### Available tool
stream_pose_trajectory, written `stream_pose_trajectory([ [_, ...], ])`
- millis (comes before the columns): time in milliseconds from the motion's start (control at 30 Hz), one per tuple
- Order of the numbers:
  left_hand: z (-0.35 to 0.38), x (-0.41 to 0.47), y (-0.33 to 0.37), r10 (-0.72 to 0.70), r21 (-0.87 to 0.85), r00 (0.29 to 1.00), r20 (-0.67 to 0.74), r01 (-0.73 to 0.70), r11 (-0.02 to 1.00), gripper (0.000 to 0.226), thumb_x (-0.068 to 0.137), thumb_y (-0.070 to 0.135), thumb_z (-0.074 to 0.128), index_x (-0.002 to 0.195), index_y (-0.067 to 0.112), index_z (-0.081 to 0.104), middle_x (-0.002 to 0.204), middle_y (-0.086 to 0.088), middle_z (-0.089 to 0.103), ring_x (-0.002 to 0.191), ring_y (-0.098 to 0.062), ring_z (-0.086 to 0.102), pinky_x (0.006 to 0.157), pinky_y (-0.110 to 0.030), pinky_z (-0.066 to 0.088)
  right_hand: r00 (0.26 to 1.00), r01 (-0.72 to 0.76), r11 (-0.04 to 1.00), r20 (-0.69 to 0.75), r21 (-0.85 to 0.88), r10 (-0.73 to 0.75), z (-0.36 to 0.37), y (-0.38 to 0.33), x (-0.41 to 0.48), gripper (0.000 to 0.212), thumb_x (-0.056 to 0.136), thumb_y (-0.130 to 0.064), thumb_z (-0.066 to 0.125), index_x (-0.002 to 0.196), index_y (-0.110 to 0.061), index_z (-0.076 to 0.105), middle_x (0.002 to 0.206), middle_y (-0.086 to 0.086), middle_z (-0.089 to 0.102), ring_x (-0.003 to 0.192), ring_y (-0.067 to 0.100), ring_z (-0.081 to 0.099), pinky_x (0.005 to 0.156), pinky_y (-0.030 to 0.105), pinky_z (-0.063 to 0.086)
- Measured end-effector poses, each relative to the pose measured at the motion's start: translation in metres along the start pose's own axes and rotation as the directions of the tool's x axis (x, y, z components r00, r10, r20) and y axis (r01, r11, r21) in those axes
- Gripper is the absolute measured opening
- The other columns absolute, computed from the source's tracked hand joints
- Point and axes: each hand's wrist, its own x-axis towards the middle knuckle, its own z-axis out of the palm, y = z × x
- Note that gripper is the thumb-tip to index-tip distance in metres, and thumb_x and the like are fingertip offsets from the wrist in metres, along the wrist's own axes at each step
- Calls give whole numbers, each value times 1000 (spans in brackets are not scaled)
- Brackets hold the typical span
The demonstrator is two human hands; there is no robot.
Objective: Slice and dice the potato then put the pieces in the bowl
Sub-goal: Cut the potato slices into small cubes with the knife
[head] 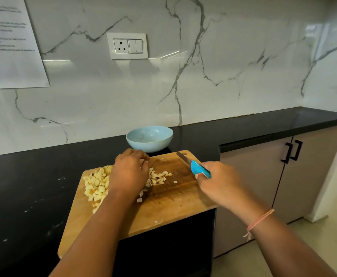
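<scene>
Pale potato dice (pixel 97 184) lie left and centre on wooden cutting board (pixel 163 206); likely light, slippery, scattering easily: scoop, don't pinch. Right hand (pixel 221 182) grips blue-handled knife (pixel 198 169). Left hand (pixel 129 170) curls over dice, grasp unclear. Blue bowl (pixel 149 138) behind board.

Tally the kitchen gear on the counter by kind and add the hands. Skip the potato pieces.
Bowl: 1
Cutting board: 1
Knife: 1
Hands: 2, the left hand and the right hand
Total: 5
</scene>
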Motion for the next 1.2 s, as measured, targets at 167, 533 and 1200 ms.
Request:
stream_pose_trajectory([
  [167, 2, 1, -1, 1, 5, 1000, 10, -1, 1000, 21, 94, 21, 54, 111, 19, 67, 119, 0, 59, 109, -17, 51, 89, -27, 42, 996, -6, 999, 85, -32, 8, 4, 6, -2, 28, 97, -32, 49, 123, -21, 54, 99, -5, 58, 82, 9, 58, 72, 21, 50],
  [533, 9, 1, -3, 12, 27, 998, 61, -14, 1000, 27, 95, 18, 54, 119, 24, 62, 128, 4, 51, 115, -12, 46, 96, -21, 38, 975, 62, 998, -214, 11, -58, 7, 25, 69, 45, 97, -29, 51, 140, -19, 45, 125, 3, 57, 103, 15, 58, 85, 24, 49],
  [1200, 15, 2, -2, 6, 41, 1000, 17, -6, 999, 25, 95, 26, 52, 117, 25, 64, 124, 6, 55, 112, -11, 47, 88, -19, 36, 997, 71, 979, 28, -193, -67, 27, 57, 121, 49, 98, -33, 47, 143, -16, 39, 128, 8, 49, 104, 19, 55, 86, 25, 46],
])
